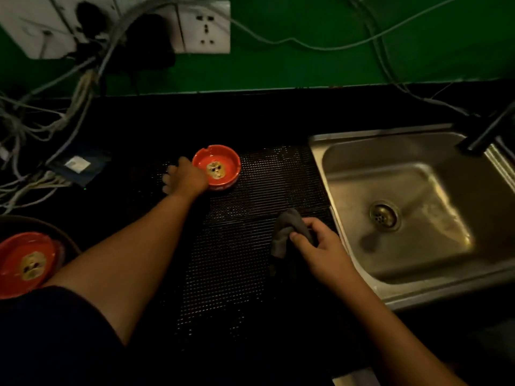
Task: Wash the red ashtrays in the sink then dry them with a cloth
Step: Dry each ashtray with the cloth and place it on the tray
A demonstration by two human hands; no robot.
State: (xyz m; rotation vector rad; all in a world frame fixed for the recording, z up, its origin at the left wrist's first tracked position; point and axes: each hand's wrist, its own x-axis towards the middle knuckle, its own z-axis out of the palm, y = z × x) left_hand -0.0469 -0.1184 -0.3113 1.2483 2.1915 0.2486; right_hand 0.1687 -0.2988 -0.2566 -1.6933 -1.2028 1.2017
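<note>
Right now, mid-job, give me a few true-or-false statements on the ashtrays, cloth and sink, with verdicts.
1. The right hand holds the grey cloth. True.
2. A red ashtray lies in the sink. False: it sits on the black mesh mat, at the left hand; the sink holds none.
3. A second red ashtray shows at the lower left edge. True.
4. The grey cloth lies in the sink. False: it is above the mat, left of the sink.

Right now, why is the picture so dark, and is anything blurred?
Head view: dim light leaves the counter nearly black; glare streaks the sink; the left ashtray is blurred, the far ashtray sharper; the cloth barely shows.
</note>
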